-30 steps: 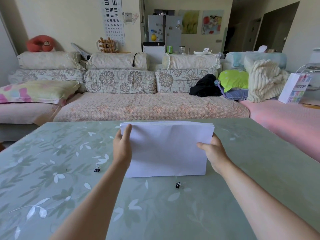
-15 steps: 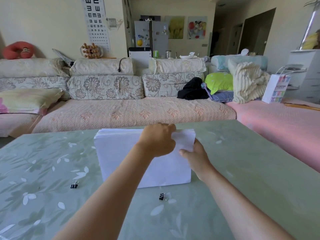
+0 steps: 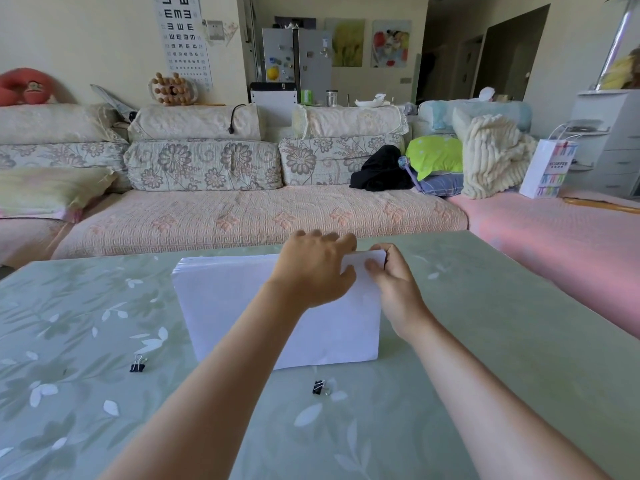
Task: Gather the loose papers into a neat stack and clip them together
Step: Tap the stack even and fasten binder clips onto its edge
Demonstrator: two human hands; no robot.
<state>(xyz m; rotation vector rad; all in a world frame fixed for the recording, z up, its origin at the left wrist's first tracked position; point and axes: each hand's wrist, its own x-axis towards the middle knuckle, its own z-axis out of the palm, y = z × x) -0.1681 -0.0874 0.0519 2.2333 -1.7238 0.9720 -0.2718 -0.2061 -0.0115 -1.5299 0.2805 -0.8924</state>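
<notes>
Squaring papers upright on counter, left grip curled over top edge, right grip pinching 1 o'clock corner. Next (probably) calls for fetching clip at 6 o'clock.

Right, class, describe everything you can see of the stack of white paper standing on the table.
The paper stack is plain white and unprinted on the side shown, many thin sheets with top edges slightly uneven at the upper left. It stands on its long edge on the green table, broad face toward the camera. The left hand grips its top edge near the right end; the right hand pinches the upper right corner. No clip shows on it.
</notes>
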